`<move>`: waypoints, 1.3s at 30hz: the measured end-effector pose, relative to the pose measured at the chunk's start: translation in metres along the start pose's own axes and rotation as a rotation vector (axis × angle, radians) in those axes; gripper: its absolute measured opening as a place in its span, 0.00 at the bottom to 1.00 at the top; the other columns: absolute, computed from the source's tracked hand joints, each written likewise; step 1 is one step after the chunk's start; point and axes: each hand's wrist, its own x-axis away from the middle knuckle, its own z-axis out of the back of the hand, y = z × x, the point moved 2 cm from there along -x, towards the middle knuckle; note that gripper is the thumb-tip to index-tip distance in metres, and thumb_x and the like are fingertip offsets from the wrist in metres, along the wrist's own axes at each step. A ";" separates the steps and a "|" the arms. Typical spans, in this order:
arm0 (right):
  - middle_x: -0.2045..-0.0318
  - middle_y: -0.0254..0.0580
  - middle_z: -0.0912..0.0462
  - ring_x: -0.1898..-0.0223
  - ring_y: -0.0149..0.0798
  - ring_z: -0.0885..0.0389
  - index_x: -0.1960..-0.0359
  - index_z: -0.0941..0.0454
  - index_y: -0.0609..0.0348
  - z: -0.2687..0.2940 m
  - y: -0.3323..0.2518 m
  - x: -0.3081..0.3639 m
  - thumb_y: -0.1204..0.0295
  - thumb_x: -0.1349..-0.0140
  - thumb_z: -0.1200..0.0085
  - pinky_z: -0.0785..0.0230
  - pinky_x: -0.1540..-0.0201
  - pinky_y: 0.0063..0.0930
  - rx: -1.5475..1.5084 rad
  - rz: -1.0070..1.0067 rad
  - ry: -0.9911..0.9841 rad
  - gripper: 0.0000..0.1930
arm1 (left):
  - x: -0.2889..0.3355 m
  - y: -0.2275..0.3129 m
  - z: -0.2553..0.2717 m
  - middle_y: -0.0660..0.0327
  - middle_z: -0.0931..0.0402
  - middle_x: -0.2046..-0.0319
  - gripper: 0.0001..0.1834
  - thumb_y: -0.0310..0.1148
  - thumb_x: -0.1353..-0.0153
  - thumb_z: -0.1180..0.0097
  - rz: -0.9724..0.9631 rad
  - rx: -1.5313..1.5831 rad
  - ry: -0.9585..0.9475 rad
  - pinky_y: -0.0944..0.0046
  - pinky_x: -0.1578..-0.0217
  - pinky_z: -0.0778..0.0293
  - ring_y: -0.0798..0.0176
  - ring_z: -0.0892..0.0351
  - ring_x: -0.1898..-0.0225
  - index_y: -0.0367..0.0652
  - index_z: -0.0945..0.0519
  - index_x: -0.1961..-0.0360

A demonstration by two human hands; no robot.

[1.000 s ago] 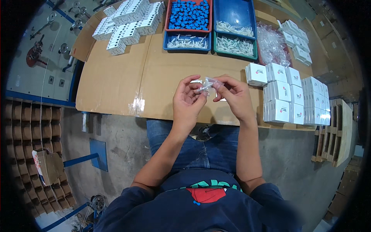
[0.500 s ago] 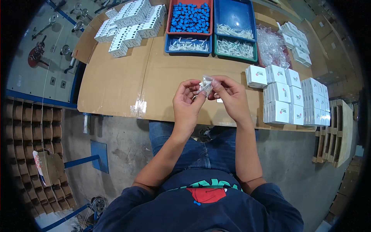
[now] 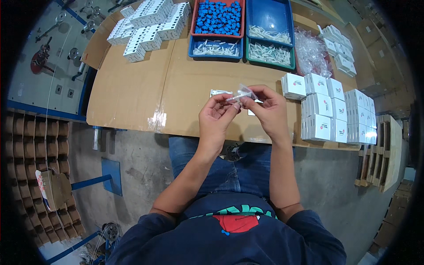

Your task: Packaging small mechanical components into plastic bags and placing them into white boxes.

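Note:
Above the front part of the cardboard-covered table, my two hands meet at a small clear plastic bag [image 3: 250,92]. My right hand [image 3: 266,109] pinches the bag between thumb and fingers. My left hand [image 3: 215,115] is closed with its fingertips on a thin white stick-shaped part [image 3: 235,98] at the bag's left side; whether its tip lies inside the bag I cannot tell. Behind my left fingers a flat white piece [image 3: 220,92] lies on the table, partly hidden. Another white item [image 3: 251,112] shows only partly under my right hand.
Trays at the back hold blue parts [image 3: 218,18] and white sticks [image 3: 269,54]. Clear plastic bags [image 3: 312,53] fill a red tray beside them. White boxes [image 3: 319,106] are stacked at right, white blocks [image 3: 152,22] at back left. The table's front edge [image 3: 198,134] runs before my legs.
The crumpled bag has turned and spread toward my right hand. The white stick now shows at its left side. The flat white piece behind my left fingers has come into view.

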 end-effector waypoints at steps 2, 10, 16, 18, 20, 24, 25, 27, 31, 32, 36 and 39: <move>0.62 0.38 0.15 0.60 0.26 0.18 0.51 0.18 0.67 0.002 0.002 0.002 0.80 0.38 0.35 0.24 0.57 0.20 0.025 -0.024 0.015 0.14 | 0.001 -0.001 -0.001 0.57 0.20 0.56 0.15 0.18 0.35 0.39 0.008 0.018 0.000 0.66 0.50 0.20 0.67 0.18 0.55 0.32 0.25 0.48; 0.60 0.36 0.15 0.58 0.25 0.20 0.50 0.18 0.67 0.007 0.001 0.000 0.78 0.37 0.35 0.24 0.58 0.20 0.052 -0.030 -0.020 0.14 | 0.002 -0.001 -0.003 0.57 0.20 0.56 0.15 0.20 0.34 0.39 -0.024 0.076 0.031 0.66 0.51 0.19 0.67 0.17 0.55 0.35 0.25 0.48; 0.63 0.34 0.16 0.62 0.24 0.20 0.50 0.17 0.66 0.004 -0.002 0.001 0.77 0.36 0.35 0.25 0.60 0.19 0.056 -0.037 -0.037 0.14 | 0.004 -0.003 -0.004 0.57 0.21 0.52 0.16 0.21 0.34 0.39 0.020 0.132 -0.004 0.64 0.50 0.20 0.67 0.18 0.55 0.35 0.25 0.46; 0.66 0.33 0.16 0.64 0.23 0.22 0.50 0.17 0.65 0.006 0.000 0.003 0.77 0.36 0.36 0.27 0.62 0.18 0.082 -0.052 -0.028 0.14 | 0.006 -0.007 -0.003 0.58 0.20 0.52 0.15 0.21 0.33 0.42 0.082 0.127 0.001 0.62 0.50 0.21 0.66 0.20 0.53 0.38 0.24 0.45; 0.65 0.33 0.16 0.65 0.23 0.22 0.50 0.17 0.65 0.008 -0.001 0.002 0.77 0.35 0.36 0.27 0.63 0.18 0.093 -0.053 -0.035 0.13 | 0.006 -0.006 -0.004 0.58 0.20 0.52 0.15 0.22 0.32 0.41 0.086 0.141 0.000 0.61 0.50 0.21 0.66 0.19 0.54 0.36 0.24 0.45; 0.63 0.33 0.18 0.65 0.23 0.22 0.50 0.16 0.65 0.005 -0.004 0.001 0.75 0.33 0.38 0.26 0.64 0.18 0.104 -0.024 -0.067 0.12 | 0.005 -0.009 -0.004 0.57 0.20 0.53 0.13 0.24 0.31 0.42 0.107 0.175 0.010 0.60 0.48 0.21 0.65 0.18 0.54 0.34 0.23 0.46; 0.63 0.33 0.18 0.65 0.23 0.22 0.50 0.16 0.65 0.006 -0.005 0.000 0.75 0.33 0.38 0.26 0.64 0.18 0.104 -0.023 -0.069 0.12 | 0.004 -0.009 -0.004 0.57 0.20 0.53 0.13 0.24 0.31 0.42 0.105 0.176 0.010 0.60 0.48 0.21 0.65 0.18 0.54 0.34 0.23 0.46; 0.61 0.33 0.19 0.64 0.24 0.22 0.51 0.16 0.65 0.006 -0.005 0.002 0.73 0.31 0.40 0.26 0.65 0.20 0.113 -0.037 -0.050 0.11 | 0.006 -0.010 -0.005 0.56 0.19 0.54 0.13 0.25 0.30 0.43 0.123 0.245 -0.010 0.60 0.48 0.21 0.64 0.18 0.53 0.35 0.22 0.47; 0.63 0.33 0.19 0.63 0.25 0.21 0.51 0.15 0.65 0.005 -0.005 0.002 0.73 0.30 0.41 0.26 0.65 0.20 0.101 0.004 -0.073 0.11 | 0.008 -0.010 -0.008 0.56 0.19 0.53 0.13 0.25 0.30 0.42 0.097 0.249 0.018 0.60 0.48 0.21 0.63 0.18 0.54 0.36 0.22 0.47; 0.63 0.33 0.19 0.64 0.25 0.21 0.51 0.15 0.65 0.004 -0.005 0.002 0.73 0.30 0.41 0.26 0.65 0.20 0.111 -0.006 -0.067 0.11 | 0.008 -0.010 -0.008 0.56 0.19 0.54 0.12 0.25 0.30 0.43 0.100 0.279 0.035 0.60 0.48 0.21 0.63 0.18 0.54 0.36 0.22 0.47; 0.64 0.33 0.20 0.64 0.25 0.22 0.51 0.15 0.65 0.002 -0.007 0.004 0.74 0.30 0.41 0.27 0.65 0.20 0.129 -0.014 -0.058 0.10 | 0.008 -0.014 -0.007 0.55 0.20 0.54 0.12 0.24 0.30 0.43 0.131 0.324 0.045 0.59 0.48 0.21 0.62 0.18 0.53 0.36 0.22 0.48; 0.64 0.34 0.20 0.65 0.24 0.23 0.51 0.15 0.66 0.000 -0.009 0.002 0.74 0.30 0.41 0.28 0.66 0.20 0.152 0.005 -0.075 0.11 | 0.006 -0.011 -0.008 0.56 0.20 0.54 0.13 0.23 0.31 0.44 0.106 0.359 0.026 0.58 0.46 0.22 0.62 0.19 0.52 0.36 0.24 0.46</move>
